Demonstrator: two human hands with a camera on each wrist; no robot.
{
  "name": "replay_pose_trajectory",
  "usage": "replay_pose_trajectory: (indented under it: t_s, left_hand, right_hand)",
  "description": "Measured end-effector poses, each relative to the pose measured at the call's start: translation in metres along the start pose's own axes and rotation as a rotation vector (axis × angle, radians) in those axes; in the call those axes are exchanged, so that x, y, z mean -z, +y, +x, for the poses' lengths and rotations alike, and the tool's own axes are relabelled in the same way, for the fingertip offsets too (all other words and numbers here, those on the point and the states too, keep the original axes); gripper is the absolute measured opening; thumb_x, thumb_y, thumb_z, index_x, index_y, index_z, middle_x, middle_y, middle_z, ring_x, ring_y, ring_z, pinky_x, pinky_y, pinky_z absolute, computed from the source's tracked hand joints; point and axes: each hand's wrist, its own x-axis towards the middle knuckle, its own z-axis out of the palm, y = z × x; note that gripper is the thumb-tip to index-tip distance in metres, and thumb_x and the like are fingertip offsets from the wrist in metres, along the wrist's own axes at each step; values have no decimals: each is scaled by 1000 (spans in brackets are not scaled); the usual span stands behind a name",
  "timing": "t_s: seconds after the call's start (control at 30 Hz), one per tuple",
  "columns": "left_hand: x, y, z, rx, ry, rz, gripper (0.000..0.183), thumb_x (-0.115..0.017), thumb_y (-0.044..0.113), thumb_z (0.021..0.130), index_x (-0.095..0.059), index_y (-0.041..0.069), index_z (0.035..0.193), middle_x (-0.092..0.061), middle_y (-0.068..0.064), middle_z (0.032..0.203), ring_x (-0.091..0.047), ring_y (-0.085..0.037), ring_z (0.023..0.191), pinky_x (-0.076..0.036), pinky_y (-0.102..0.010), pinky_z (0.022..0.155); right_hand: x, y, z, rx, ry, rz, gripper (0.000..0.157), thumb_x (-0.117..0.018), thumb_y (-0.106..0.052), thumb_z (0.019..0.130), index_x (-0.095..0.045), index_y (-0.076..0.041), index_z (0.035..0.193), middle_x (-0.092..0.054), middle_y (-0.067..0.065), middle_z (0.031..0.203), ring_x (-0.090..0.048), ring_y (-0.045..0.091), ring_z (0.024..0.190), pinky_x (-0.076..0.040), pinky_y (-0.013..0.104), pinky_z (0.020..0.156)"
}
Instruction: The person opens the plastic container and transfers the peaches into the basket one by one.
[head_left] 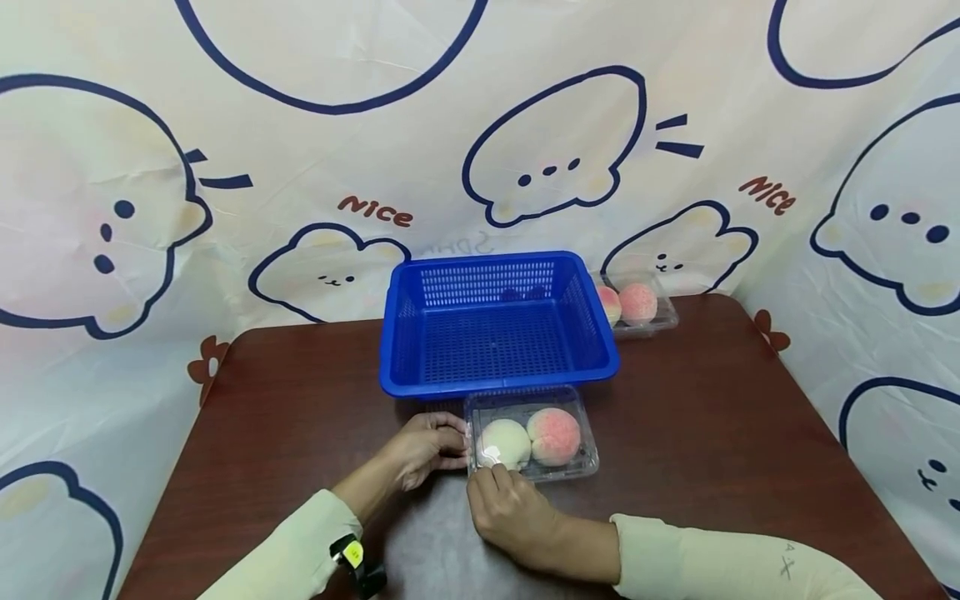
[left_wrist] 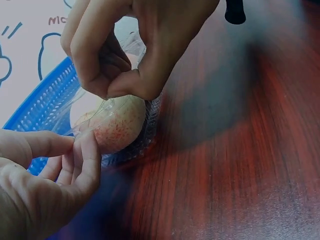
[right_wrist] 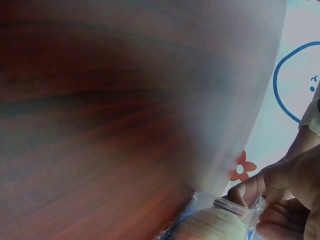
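In front of the blue basket sits a clear plastic clamshell box (head_left: 587, 467) holding two peaches, a pale one (head_left: 504, 442) on the left and a pink one (head_left: 555, 436) beside it. My left hand (head_left: 429, 450) pinches the box's left edge between thumb and fingers. At the near left corner my right hand (head_left: 517, 512) pinches the clear plastic, its fingertips overlapping the pale peach's lower edge in the head view. The left wrist view shows both hands close together on the thin plastic, with a red-flecked peach (left_wrist: 117, 127) behind it.
An open blue plastic basket (head_left: 498, 390) stands just beyond the box. Behind its right side lies another clear box (head_left: 666, 317) with pink peaches (head_left: 638, 304), partly hidden by the basket. The brown wooden table (head_left: 720, 433) backs onto a patterned cloth (head_left: 315, 175).
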Motion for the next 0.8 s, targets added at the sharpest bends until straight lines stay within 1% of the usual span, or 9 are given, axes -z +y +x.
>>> replay_pose_trajectory:
  t_s: [0.1,0.23,0.33,0.43,0.5,0.6,0.7,0.8]
  left_hand:
    - [0,-1,-1,-17,7,0,18,-59,-12,86,-56,-5,103,-59,-5,83,-63,-13,75,-62,-27,74]
    - [2,-1,-2,-19,-9,-5,22,-58,-12,87,-56,-8,108,-59,-5,85,-63,-13,78,-62,-27,75]
    - [2,-2,-2,-11,-32,-11,23,-57,-12,88,-55,-10,111,-60,-5,86,-63,-13,79,-62,-27,77]
    - [4,-1,-4,-5,-47,-16,24,-60,-11,88,-55,-9,111,-61,-7,88,-63,-13,80,-62,-28,78]
    - [4,0,-4,0,-56,-16,23,-61,-11,89,-55,-9,111,-62,-8,89,-63,-14,80,-63,-29,79]
    - [5,1,-4,5,-62,-13,22,-62,-11,90,-55,-9,111,-61,-10,88,-63,-16,80,-63,-28,78]
    - [5,3,-4,7,-62,1,21,-60,-12,90,-55,-10,111,-60,-9,86,-62,-17,79,-64,-28,77]
    - [4,3,-5,9,-62,14,21,-59,-14,90,-55,-11,111,-59,-7,85,-61,-17,79,-64,-28,77]
  right_hand:
    - [3,-1,2,-10,-32,13,36,-32,3,93,-58,-12,71,-53,-1,69,-47,10,56,-41,18,41]
    - [7,-3,4,-24,-114,28,37,-31,2,94,-57,-13,72,-54,-1,71,-50,10,60,-44,20,42]
    - [12,-4,5,-21,-177,52,31,-37,-2,94,-59,-14,75,-56,-2,74,-53,11,64,-46,20,44]
    - [18,-5,6,0,-225,72,26,-41,-6,92,-65,-13,82,-60,-2,79,-56,11,69,-49,21,48]
    - [20,-5,5,17,-243,72,30,-39,-5,93,-68,-12,85,-62,-1,82,-58,11,71,-51,20,50]
    - [22,-7,5,26,-250,65,44,-29,1,97,-70,-10,88,-64,0,84,-59,12,74,-55,19,55]
    - [22,-9,6,19,-241,54,37,-36,0,94,-72,-8,88,-66,1,83,-61,13,75,-57,19,59]
    - [23,-10,8,3,-236,51,26,-44,-4,87,-71,-7,85,-66,2,81,-61,14,73,-59,19,61]
